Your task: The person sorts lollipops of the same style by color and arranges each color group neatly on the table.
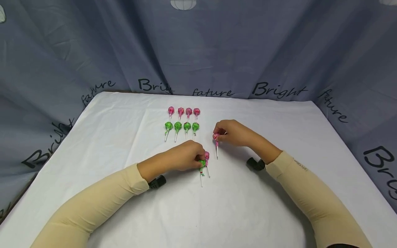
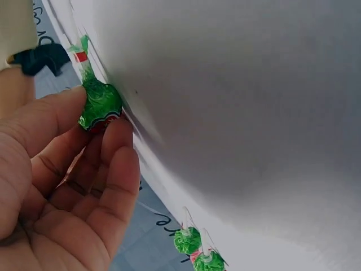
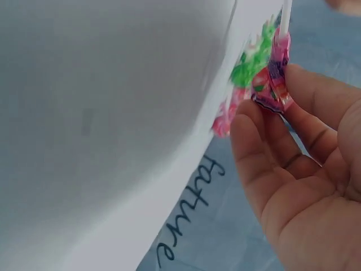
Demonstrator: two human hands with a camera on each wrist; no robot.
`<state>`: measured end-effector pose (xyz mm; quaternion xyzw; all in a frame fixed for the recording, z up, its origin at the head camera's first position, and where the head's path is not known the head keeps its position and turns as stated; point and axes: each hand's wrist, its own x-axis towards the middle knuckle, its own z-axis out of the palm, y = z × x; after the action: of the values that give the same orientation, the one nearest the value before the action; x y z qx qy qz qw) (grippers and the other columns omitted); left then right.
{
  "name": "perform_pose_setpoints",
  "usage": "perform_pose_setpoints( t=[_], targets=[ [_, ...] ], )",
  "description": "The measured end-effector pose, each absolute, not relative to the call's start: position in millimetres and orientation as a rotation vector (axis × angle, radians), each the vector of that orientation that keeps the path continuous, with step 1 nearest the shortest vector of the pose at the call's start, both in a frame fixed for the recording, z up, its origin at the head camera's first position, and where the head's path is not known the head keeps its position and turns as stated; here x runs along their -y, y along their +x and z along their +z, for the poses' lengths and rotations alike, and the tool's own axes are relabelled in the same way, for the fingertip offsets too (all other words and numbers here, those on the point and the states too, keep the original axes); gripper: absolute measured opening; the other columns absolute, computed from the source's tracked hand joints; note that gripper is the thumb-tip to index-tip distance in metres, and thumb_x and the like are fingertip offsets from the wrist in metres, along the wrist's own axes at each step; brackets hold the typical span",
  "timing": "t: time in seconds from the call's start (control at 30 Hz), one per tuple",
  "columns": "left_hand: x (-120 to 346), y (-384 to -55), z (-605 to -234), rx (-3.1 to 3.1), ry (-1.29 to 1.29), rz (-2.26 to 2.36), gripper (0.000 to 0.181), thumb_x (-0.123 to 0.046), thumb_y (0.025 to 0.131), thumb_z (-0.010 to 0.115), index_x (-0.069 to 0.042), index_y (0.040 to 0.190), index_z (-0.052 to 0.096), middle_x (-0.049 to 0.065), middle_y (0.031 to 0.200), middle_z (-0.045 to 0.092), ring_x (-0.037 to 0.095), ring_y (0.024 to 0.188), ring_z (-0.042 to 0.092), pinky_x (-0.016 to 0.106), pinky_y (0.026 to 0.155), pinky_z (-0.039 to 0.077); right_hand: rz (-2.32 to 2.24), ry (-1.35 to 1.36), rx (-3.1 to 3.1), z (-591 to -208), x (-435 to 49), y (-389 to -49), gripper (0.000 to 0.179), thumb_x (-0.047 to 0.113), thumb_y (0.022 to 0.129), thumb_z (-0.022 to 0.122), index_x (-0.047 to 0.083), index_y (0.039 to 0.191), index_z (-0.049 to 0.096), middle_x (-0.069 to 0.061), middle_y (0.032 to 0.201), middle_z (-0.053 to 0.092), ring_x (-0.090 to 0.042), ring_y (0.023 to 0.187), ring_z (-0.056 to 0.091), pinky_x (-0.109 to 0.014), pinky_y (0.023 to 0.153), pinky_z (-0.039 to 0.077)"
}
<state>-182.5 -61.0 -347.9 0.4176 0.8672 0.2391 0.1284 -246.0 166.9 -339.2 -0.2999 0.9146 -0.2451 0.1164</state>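
Note:
My left hand (image 1: 187, 156) pinches the head of a green lollipop (image 2: 101, 104) between thumb and fingers; its white stick points toward me. Right beside it, a pink lollipop (image 1: 206, 155) lies on the cloth near those fingertips. Farther right, my right hand (image 1: 234, 133) holds another pink lollipop (image 3: 271, 93) by its wrapped head, stick hanging toward me. Beyond the left hand lie two rows of lollipops: several pink ones (image 1: 181, 111) at the back and several green ones (image 1: 178, 126) in front, sticks toward me.
A white cloth (image 1: 124, 117) covers the table. Grey-blue curtains (image 1: 217, 44) with black lettering stand behind and at both sides. Each wrist wears a dark camera strap (image 1: 255, 164), and both sleeves are beige.

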Motion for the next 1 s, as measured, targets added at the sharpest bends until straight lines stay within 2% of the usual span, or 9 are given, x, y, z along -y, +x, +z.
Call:
perform_pose_setpoints(
  t=[0.4,0.57,0.8,1.0],
  targets=[
    [57.0,-180.7,-345.6,-2.531,1.209,0.673,0.016,-0.003,0.083,0.075,-0.011,0.074,0.064,-0.004,0.071,0.053,0.01,0.068,0.047,0.024,0.064,0.04,-0.7,-0.739,-2.727,-343.4,-149.8,-306.7,0.009,0.014,0.094,0.07,0.008,0.101,0.067,-0.008,0.102,0.068,-0.023,0.093,0.06,-0.037,0.079,0.049],
    [57.5,-178.9,-344.6,-2.545,1.197,0.652,0.017,-0.003,0.084,0.075,-0.011,0.073,0.064,-0.004,0.07,0.053,0.01,0.068,0.047,0.024,0.065,0.04,-0.72,-0.722,-2.74,-338.9,-143.3,-329.0,0.012,0.017,0.094,0.069,0.009,0.103,0.067,-0.007,0.107,0.068,-0.023,0.098,0.06,-0.039,0.083,0.049],
    [58.3,-177.6,-344.6,-2.551,1.172,0.635,0.017,-0.003,0.085,0.074,-0.012,0.074,0.064,-0.003,0.072,0.054,0.012,0.07,0.048,0.025,0.065,0.041,-0.74,-0.696,-2.704,-339.4,-132.1,-352.6,0.016,0.019,0.095,0.069,0.008,0.106,0.067,-0.007,0.109,0.067,-0.023,0.101,0.058,-0.039,0.085,0.047],
    [56.1,-178.5,-344.6,-2.553,1.171,0.617,0.02,-0.003,0.086,0.074,-0.013,0.072,0.063,-0.004,0.072,0.053,0.012,0.07,0.048,0.026,0.065,0.04,-0.712,-0.604,-2.717,-350.7,-129.7,-365.6,0.016,0.018,0.096,0.067,0.007,0.107,0.066,-0.009,0.108,0.064,-0.024,0.097,0.055,-0.038,0.083,0.046]
  ],
)
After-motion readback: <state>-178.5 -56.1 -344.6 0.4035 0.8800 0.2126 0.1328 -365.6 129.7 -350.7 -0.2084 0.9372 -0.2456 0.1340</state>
